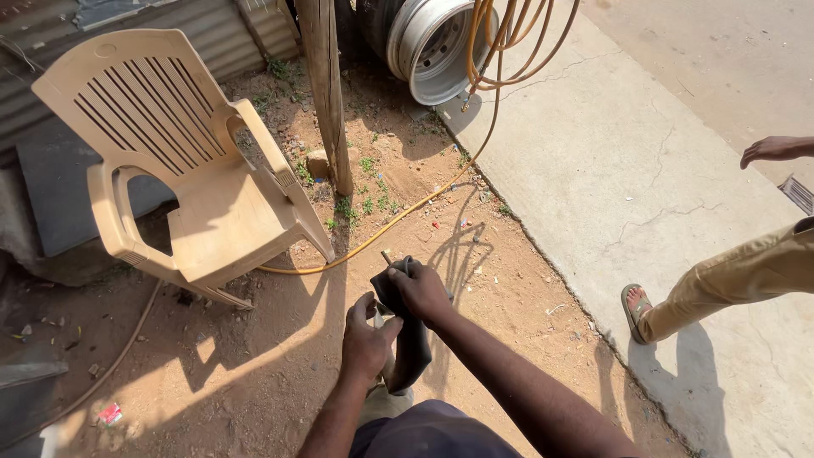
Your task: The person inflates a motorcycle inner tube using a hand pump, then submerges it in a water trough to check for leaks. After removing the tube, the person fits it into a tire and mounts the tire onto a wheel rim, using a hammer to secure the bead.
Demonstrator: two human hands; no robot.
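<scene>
Both my hands hold a black rubber inner tube (pixel 413 349) in front of me, above the dirt ground. My right hand (pixel 420 291) grips the tube's upper end, where a small valve stem (pixel 387 256) sticks up. My left hand (pixel 366 343) is closed on the tube just below and to the left. The tube's lower part hangs down toward my lap, partly hidden by my arms.
A beige plastic chair (pixel 182 161) stands left. A wooden post (pixel 326 93) rises ahead, with a metal wheel rim (pixel 428 47) and coiled yellow hose (pixel 509 42) behind it. Another person's leg in a sandal (pixel 644 309) and hand (pixel 776 150) are over the concrete slab (pixel 610 170) at right.
</scene>
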